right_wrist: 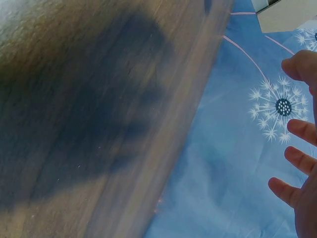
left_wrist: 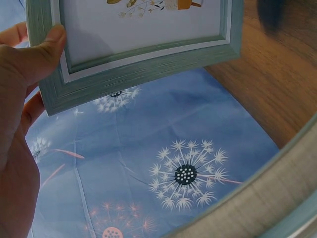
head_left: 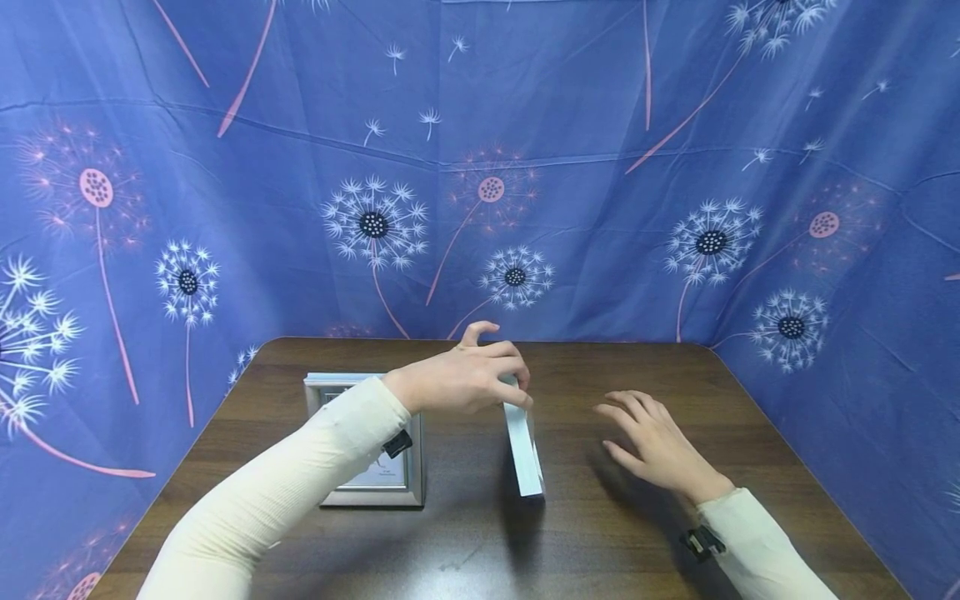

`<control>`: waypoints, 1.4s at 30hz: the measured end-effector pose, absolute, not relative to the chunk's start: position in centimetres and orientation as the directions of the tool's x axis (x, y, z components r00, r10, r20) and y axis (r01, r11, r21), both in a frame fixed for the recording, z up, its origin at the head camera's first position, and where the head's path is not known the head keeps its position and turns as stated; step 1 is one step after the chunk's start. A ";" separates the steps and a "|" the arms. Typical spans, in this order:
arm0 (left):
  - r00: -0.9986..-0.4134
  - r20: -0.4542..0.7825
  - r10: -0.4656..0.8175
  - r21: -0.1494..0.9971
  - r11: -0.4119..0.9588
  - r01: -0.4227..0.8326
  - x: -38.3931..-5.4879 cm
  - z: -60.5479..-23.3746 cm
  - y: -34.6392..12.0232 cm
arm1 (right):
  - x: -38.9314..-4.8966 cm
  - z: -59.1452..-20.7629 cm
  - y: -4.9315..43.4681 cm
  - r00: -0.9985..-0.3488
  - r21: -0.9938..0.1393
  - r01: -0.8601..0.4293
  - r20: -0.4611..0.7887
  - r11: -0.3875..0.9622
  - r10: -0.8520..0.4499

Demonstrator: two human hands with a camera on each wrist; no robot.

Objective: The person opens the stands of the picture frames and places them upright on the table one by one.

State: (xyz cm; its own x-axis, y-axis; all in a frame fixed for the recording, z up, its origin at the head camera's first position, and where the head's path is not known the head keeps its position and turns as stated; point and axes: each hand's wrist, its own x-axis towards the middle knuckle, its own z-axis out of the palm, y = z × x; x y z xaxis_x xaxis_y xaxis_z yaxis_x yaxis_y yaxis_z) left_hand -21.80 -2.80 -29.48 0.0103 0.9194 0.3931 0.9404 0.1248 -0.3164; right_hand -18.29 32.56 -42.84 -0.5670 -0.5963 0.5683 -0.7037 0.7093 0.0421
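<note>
A pale green-blue picture frame (head_left: 523, 450) is held off the table by my left hand (head_left: 465, 379), which grips one end of it. Edge-on in the head view, it shows only a narrow side. The left wrist view has its border (left_wrist: 138, 74) with the thumb on the front and fingers behind; a printed flower picture is partly visible inside. My right hand (head_left: 660, 446) hovers to the right of it, fingers spread and apart from the frame. In the right wrist view, fingertips (right_wrist: 302, 131) are seen below a corner of the frame (right_wrist: 287, 17).
A second, silver picture frame (head_left: 371, 497) lies on the brown wooden table (head_left: 465, 542) at the left, partly hidden under my left forearm. Blue cloth (head_left: 600, 208) with dandelion prints hangs behind the table and at both sides.
</note>
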 end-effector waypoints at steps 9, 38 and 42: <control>0.025 0.387 0.922 -0.344 0.119 0.931 -21.6 -29.5 -3.0 | -19.0 -42.9 31.4 -0.559 0.045 -0.722 0.551 0.691 -0.620; 0.013 0.362 0.932 -0.338 0.118 0.934 -21.2 -29.1 -2.7 | -20.5 -43.2 28.0 -0.514 0.059 -0.771 0.531 0.634 -0.674; 0.015 0.360 0.933 -0.346 0.118 0.931 -21.1 -29.0 -2.7 | -20.7 -43.2 27.7 -0.502 0.064 -0.777 0.537 0.627 -0.678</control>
State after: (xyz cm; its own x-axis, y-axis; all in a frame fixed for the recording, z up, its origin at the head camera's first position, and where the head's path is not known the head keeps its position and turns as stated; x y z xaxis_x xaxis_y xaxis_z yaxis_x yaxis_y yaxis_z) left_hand -21.15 -2.70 -29.04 0.0149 0.9329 0.3598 0.9308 0.1185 -0.3457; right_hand -20.69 27.66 -43.23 -0.5025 -0.6777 0.5368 -0.7765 0.6268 0.0645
